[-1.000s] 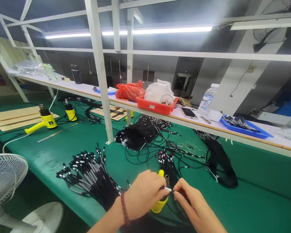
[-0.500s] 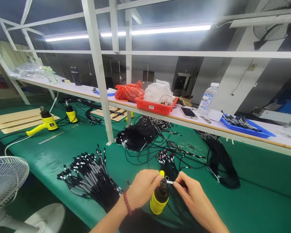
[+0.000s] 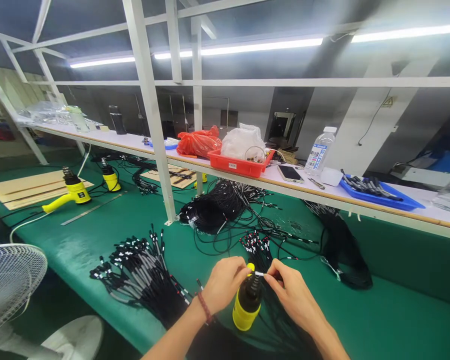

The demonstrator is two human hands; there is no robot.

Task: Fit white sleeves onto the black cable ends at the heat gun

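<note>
My left hand (image 3: 224,285) and my right hand (image 3: 289,291) meet just above an upright yellow heat gun (image 3: 247,302) with a black nozzle. Between their fingertips runs a short white-sleeved cable end (image 3: 259,274), pinched from both sides. Its thin black cable is hidden by my fingers. A loose bunch of black cables with white and red marks (image 3: 257,255) lies just beyond my hands. A larger fanned bundle of sleeved black cables (image 3: 142,280) lies left of my left hand.
Black cable coils (image 3: 210,212) lie on the green bench mat (image 3: 397,310). Above stands a white shelf (image 3: 285,182) with a red crate (image 3: 232,167), a phone (image 3: 289,173), a bottle (image 3: 318,152) and a blue tray (image 3: 378,197). A standing fan (image 3: 11,280) is at lower left.
My hands have risen and closed in over the heat gun's nozzle, which now shows fully. The white-sleeved cable end has moved up with them.
</note>
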